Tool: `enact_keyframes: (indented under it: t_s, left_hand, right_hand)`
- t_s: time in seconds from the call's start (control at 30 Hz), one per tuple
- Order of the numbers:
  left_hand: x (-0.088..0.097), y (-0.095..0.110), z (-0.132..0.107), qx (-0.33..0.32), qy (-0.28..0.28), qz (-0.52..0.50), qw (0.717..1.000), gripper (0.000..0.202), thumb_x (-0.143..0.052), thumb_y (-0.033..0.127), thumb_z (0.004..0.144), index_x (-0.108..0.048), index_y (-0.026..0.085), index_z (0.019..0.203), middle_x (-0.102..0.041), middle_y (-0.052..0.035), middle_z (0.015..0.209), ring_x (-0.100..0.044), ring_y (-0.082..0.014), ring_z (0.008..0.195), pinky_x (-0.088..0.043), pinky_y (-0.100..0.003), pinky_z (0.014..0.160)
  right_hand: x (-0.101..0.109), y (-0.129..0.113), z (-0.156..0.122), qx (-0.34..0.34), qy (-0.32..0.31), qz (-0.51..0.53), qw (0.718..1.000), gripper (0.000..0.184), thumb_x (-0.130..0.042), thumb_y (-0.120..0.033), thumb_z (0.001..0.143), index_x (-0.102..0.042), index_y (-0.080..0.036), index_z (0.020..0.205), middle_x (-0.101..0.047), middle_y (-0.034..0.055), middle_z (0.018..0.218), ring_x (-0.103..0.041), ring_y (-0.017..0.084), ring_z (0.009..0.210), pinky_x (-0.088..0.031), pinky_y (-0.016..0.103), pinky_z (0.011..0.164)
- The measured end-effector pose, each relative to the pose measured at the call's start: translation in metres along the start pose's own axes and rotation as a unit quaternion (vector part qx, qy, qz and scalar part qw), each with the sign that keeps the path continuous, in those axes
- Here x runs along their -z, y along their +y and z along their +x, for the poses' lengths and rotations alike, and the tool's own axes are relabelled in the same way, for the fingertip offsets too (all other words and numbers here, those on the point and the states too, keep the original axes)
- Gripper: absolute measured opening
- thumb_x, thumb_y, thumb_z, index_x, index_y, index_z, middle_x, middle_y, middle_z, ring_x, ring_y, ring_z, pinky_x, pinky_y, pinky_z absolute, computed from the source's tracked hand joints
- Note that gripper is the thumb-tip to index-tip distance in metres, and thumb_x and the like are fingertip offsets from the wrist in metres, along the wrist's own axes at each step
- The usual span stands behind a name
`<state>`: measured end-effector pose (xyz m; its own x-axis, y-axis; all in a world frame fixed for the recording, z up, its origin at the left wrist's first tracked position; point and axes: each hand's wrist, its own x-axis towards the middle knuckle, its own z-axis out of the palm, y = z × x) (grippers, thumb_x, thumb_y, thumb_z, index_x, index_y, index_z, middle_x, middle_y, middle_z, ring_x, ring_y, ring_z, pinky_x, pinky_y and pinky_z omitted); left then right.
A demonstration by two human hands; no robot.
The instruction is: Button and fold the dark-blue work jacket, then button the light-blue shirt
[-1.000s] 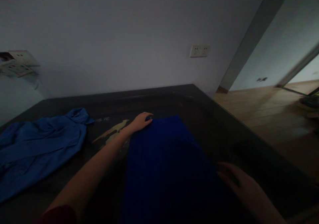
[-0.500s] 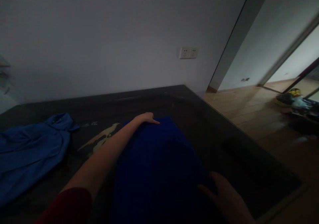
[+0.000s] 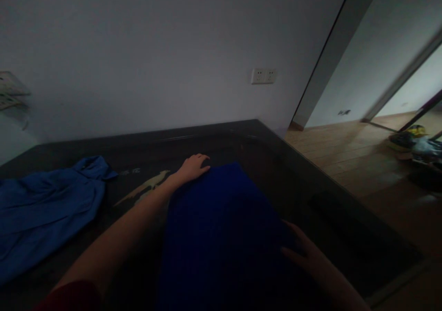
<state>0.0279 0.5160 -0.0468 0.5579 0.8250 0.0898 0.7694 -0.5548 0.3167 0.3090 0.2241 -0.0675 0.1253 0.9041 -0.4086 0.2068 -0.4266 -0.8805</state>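
Note:
A folded piece of bright blue cloth [image 3: 210, 209] lies flat on a dark tabletop [image 3: 272, 163], its near part lost in shadow. At its far left corner rests my left hand [image 3: 193, 167], open, fingers stretched and thumb apart along the edge. My right hand [image 3: 304, 249] is at the cloth's right edge, with thumb and fingers spread apart. Dim light hides how firmly it touches. To the left, a crumpled blue collared shirt [image 3: 51, 205] lies on the table.
A pale wall with a double socket [image 3: 263, 76] rises behind the table. More sockets [image 3: 10, 90] are at far left. A dark oblong item [image 3: 341, 219] lies on the table's right side. Bags [image 3: 414, 140] sit on the wooden floor [image 3: 331, 149] at right.
My left hand has shifted a little left along the cloth's far edge, and its fingers have lifted and spread. My right hand stays by the right edge. The view has turned slightly left.

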Motion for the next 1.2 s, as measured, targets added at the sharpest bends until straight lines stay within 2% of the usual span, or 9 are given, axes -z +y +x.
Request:
enact_keyframes:
  t_s: [0.13,0.27,0.37,0.47,0.57,0.77,0.93,1.03,1.2]
  left_hand:
    - [0.006,-0.020,-0.077,-0.006,0.048,-0.046,0.998,0.041,-0.049,0.038,0.084,-0.055,0.018,0.120,-0.056,-0.0104,0.123,-0.050,-0.0249,0.118,-0.035,-0.041,0.105]
    - [0.002,-0.037,-0.160,0.108,0.050,-0.237,0.964,0.054,-0.057,0.045,0.078,-0.049,0.022,0.127,-0.045,-0.0106,0.139,-0.045,-0.0275,0.127,-0.037,-0.043,0.105]
    - [-0.001,-0.032,-0.199,0.218,0.027,-0.454,0.864,0.059,-0.061,0.045,0.076,-0.045,0.030,0.131,-0.036,-0.0052,0.148,-0.039,-0.0256,0.132,-0.040,-0.040,0.103]
    - [0.000,-0.020,-0.209,0.289,0.027,-0.615,0.733,0.054,-0.062,0.038,0.076,-0.048,0.033,0.128,-0.047,-0.0033,0.141,-0.046,-0.0232,0.127,-0.045,-0.039,0.098]
    - [0.003,-0.015,-0.199,0.306,0.012,-0.675,0.671,0.046,-0.060,0.030,0.075,-0.054,0.031,0.121,-0.059,-0.0043,0.127,-0.056,-0.0220,0.117,-0.050,-0.038,0.091]
    - [0.003,-0.030,-0.170,0.317,-0.049,-0.637,0.701,0.030,-0.065,0.028,0.074,-0.062,0.027,0.104,-0.067,-0.0043,0.109,-0.064,-0.0182,0.095,-0.052,-0.030,0.074]
    - [-0.001,-0.024,-0.155,0.272,-0.046,-0.640,0.717,0.050,-0.077,0.024,0.062,-0.061,0.026,0.109,-0.065,-0.0050,0.117,-0.063,-0.0215,0.102,-0.051,-0.032,0.083]
    - [-0.002,-0.012,-0.147,0.259,-0.036,-0.636,0.726,0.063,-0.078,0.020,0.060,-0.056,0.029,0.118,-0.062,-0.0059,0.122,-0.061,-0.0234,0.108,-0.050,-0.035,0.087]
    - [-0.007,0.009,-0.114,0.281,-0.034,-0.608,0.742,0.057,-0.071,0.018,0.065,-0.055,0.029,0.118,-0.063,-0.0074,0.120,-0.063,-0.0235,0.104,-0.053,-0.033,0.078]
  right_hand:
    - [0.010,-0.005,0.005,-0.063,-0.048,0.056,0.995,0.079,-0.063,-0.058,0.074,-0.039,-0.021,0.139,-0.050,0.0103,0.138,-0.047,0.027,0.126,-0.045,0.035,0.101]
    - [0.009,-0.013,0.017,-0.082,-0.098,0.105,0.986,0.072,-0.066,-0.055,0.074,-0.045,-0.026,0.136,-0.052,0.0061,0.137,-0.050,0.026,0.123,-0.045,0.035,0.102]
    - [0.005,-0.026,0.028,-0.122,-0.128,0.160,0.971,0.064,-0.068,-0.048,0.075,-0.049,-0.026,0.133,-0.061,0.0064,0.127,-0.058,0.026,0.115,-0.047,0.038,0.099]
    - [-0.001,-0.040,0.036,-0.143,-0.141,0.201,0.959,0.053,-0.069,-0.041,0.075,-0.057,-0.023,0.124,-0.068,0.0080,0.113,-0.064,0.026,0.104,-0.048,0.042,0.096]
    - [-0.005,-0.049,0.041,-0.133,-0.145,0.189,0.962,0.038,-0.068,-0.039,0.075,-0.065,-0.021,0.109,-0.071,0.0085,0.106,-0.066,0.026,0.100,-0.049,0.043,0.094]
    - [-0.006,-0.047,0.051,-0.095,-0.151,0.120,0.977,0.033,-0.067,-0.037,0.075,-0.066,-0.019,0.102,-0.072,0.0080,0.101,-0.068,0.024,0.094,-0.053,0.039,0.087]
    - [0.002,-0.052,0.066,-0.043,-0.151,0.059,0.986,0.038,-0.067,-0.022,0.066,-0.065,-0.020,0.104,-0.074,0.0026,0.093,-0.070,0.022,0.084,-0.055,0.036,0.081]
    - [0.014,-0.063,0.080,0.014,-0.146,0.042,0.988,0.050,-0.067,-0.020,0.062,-0.062,-0.022,0.111,-0.073,0.0007,0.099,-0.069,0.021,0.086,-0.054,0.037,0.082]
    - [0.055,-0.083,0.112,0.057,-0.159,-0.018,0.986,0.055,-0.067,-0.018,0.061,-0.060,-0.021,0.116,-0.071,0.0019,0.104,-0.068,0.022,0.089,-0.053,0.038,0.085]
